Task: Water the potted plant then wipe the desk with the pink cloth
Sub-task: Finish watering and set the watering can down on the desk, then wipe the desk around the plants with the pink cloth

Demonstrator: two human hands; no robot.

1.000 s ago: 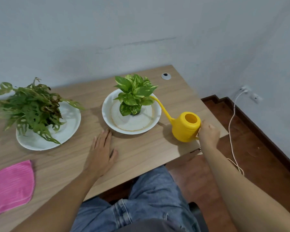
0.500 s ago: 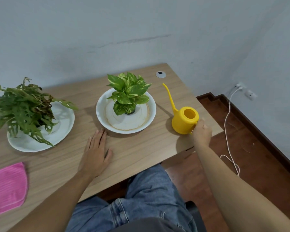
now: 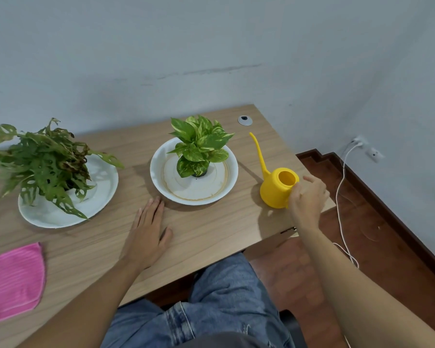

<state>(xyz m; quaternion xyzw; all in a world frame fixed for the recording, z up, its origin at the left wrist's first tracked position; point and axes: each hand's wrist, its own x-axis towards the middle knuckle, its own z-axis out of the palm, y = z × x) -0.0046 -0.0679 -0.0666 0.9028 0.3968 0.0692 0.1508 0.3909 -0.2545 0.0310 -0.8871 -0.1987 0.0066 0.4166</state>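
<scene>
One right hand (image 3: 308, 197) loosely touches the upright watering can (image 3: 278, 188).

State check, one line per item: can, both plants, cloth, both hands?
yellow watering can: upright on the desk, spout up, not tilted toward any plant.
pothos plant: upright in its white dish.
fern-like plant: on its white plate, some leaves brown.
pink cloth: lying flat at the desk's left edge, untouched.
left hand: open, flat on the desk.
right hand: at the can's handle side; grip hidden.
</scene>
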